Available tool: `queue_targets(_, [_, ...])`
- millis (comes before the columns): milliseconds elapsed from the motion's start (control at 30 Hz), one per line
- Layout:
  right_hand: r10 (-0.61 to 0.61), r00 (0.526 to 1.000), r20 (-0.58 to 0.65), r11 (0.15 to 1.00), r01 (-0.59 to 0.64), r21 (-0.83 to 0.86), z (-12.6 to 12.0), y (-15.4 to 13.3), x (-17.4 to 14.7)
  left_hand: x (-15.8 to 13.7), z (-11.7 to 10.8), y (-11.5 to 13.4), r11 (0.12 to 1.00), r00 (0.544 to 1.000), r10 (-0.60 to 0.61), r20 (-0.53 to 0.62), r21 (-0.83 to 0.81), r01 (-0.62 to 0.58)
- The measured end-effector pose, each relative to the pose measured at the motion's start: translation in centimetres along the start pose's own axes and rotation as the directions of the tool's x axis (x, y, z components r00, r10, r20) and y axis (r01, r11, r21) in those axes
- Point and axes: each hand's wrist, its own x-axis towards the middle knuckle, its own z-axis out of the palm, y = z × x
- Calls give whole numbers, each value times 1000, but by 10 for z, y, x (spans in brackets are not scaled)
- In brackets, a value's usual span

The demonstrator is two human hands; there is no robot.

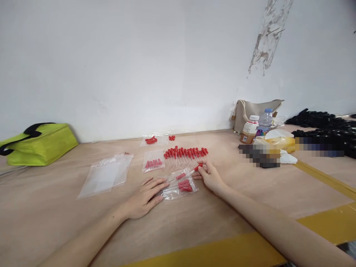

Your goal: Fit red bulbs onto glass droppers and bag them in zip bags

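Note:
My right hand (pixel 208 175) pinches a dropper (pixel 198 167) by its red bulb, the clear tube pointing left into the mouth of a clear zip bag (pixel 171 193). Several red-bulbed droppers lie inside that bag. My left hand (pixel 147 196) rests flat on the bag's left end, fingers stretched out. Just behind is a row of loose droppers (pixel 185 154), red bulbs toward the wall. Left of the row lies a filled zip bag (pixel 154 161) with several red bulbs showing through.
Flat clear bags (pixel 104 174) lie to the left, near a lime-green bag (pixel 46 144). Small red pieces (pixel 151 140) sit by the wall. On the right stand a drink bottle (pixel 249 129), a water bottle (pixel 266 119), a grey pouch (pixel 257 107) and a black heap (pixel 325 124).

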Motion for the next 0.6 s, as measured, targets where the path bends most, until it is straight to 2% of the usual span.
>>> queue_targets(100, [-23, 997, 75, 978, 38, -207, -7, 2, -1, -1, 0, 0, 1000, 1000, -6, 2, -2, 6])
queue_targets(233, [-52, 982, 181, 874, 133, -468, -10, 0, -2, -1, -1, 2, 1000, 1000, 2, 1, -27, -2])
queue_targets(300, [-50, 979, 196, 860, 142, -490, -8, -2, -2, -1, -3, 4, 999, 1000, 3, 2, -44, -3])
queue_targets(500, [-60, 958, 282, 888, 180, -424, -5, -6, -3, 0, -4, 5, 998, 1000, 4, -13, -64, -5])
queue_targets(600, [45, 944, 327, 901, 103, -421, -7, -14, -6, -1, -4, 3, 998, 1000, 6, 12, -64, -5])
